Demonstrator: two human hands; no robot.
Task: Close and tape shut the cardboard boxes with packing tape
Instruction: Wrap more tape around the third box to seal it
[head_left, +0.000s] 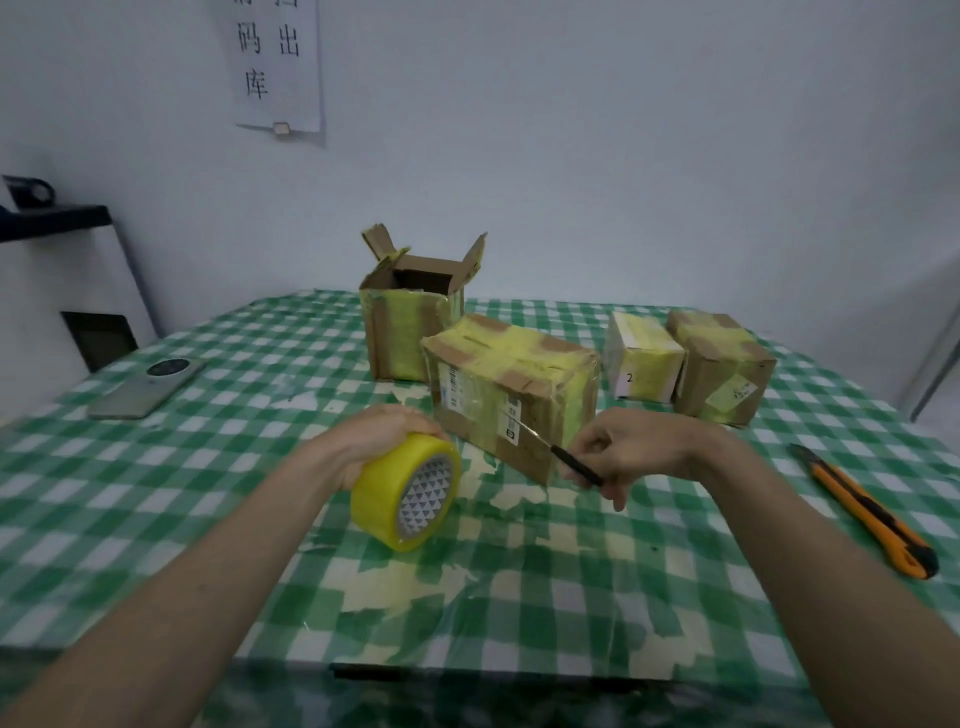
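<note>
My left hand (375, 434) grips a yellow roll of packing tape (407, 493) from above, just over the checked tablecloth. My right hand (631, 448) pinches a small black-handled blade (563, 457), its thin metal tip against the lower front of a closed, yellow-taped cardboard box (511, 387). Behind that box stands an open cardboard box (410, 317) with its flaps up. Two smaller closed, taped boxes, one white-sided (643, 358) and one brown (722, 366), sit to the right.
An orange utility knife (867, 512) lies on the table at the right. A phone (148, 387) lies face down at the left. Scraps of yellow tape stick to the green checked tablecloth (234, 457). The wall runs close behind the table.
</note>
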